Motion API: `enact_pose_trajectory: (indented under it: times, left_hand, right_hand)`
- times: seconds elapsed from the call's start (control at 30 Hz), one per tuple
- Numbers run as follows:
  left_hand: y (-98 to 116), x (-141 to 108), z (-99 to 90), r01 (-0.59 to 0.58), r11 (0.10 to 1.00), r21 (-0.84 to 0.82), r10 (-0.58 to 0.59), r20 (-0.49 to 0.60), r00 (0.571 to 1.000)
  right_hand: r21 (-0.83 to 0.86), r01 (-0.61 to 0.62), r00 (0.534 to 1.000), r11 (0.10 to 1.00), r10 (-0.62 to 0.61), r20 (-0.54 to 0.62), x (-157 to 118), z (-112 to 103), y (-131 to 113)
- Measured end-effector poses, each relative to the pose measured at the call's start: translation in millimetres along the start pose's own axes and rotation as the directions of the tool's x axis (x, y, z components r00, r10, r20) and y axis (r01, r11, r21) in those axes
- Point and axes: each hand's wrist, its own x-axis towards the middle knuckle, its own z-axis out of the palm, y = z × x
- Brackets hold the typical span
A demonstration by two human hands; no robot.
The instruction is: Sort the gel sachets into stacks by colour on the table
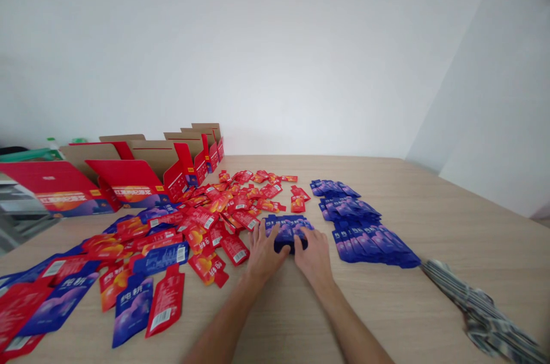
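At the middle of the pale wood table (369,295), grasping a bundle of blue pouches (286,227) between both bare hands. Gripping its left side with the left hand (263,252), fingers spread over the top and thumb against the near edge. Gripping its right side with the right hand (314,252), fingers bent over the top and thumb at the same near edge, close to the other thumb but apart from it. To the left of the hands, can see loose red pouches (235,249) in a wide, jumbled spread, reaching from beyond the bundle to the near left corner of the view. Can also see loose blue pouches (133,308) mixed in there, some partly under red ones, some on top. Behind this spread, at the far left, can make out a receding row of open red cartons (133,180), with brown insides and raised flaps. To the right of the bundle, can find three groups of overlapping blue pouches (372,243), lined up from near to far, well apart from the red ones. Just beside the nearest group's right end, can see a crumpled striped cloth (476,309). Beyond the table, can see only a plain pale wall (301,54).
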Motion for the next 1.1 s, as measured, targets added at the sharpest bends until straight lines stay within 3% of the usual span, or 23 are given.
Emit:
enact_pose_trajectory:
  times: [0.07, 0.17, 0.27, 0.37, 0.63, 1.1]
  left_hand:
    - [-5.3, 6.7, -5.0, 0.039, 0.999, -0.027, -0.036, 0.101, 0.994]
    - [-12.4, 15.9, -9.3, 0.032, 0.999, -0.040, -0.023, 0.227, 0.974]
    - [-16.3, 21.5, -7.7, -0.001, 1.000, -0.017, 0.006, 0.300, 0.954]
    - [-18.2, 22.4, -1.3, -0.035, 0.999, -0.001, 0.033, 0.322, 0.946]
    - [-22.1, 20.0, 11.0, -0.096, 0.995, 0.020, 0.086, 0.306, 0.948]
    - [-9.3, -3.5, -6.0, -0.086, 0.996, -0.038, 0.093, 0.321, 0.942]
  right_hand:
    - [-0.039, -0.014, 1.000, 0.999, 0.015, 0.022, 6.0, -3.4, 7.2]
    - [-0.058, -0.029, 0.983, 0.998, 0.039, 0.178, 16.9, -2.8, 20.2]
    - [-0.036, -0.028, 0.932, 0.999, 0.039, 0.360, 25.6, 2.3, 31.7]
    - [-0.022, 0.012, 0.891, 1.000, 0.000, 0.454, 27.6, 10.0, 38.0]
    - [-0.053, 0.054, 0.893, 0.997, -0.024, 0.450, 19.8, 24.0, 39.3]
    - [0.010, 0.098, 0.909, 0.995, -0.094, 0.406, 3.5, 7.7, 39.1]
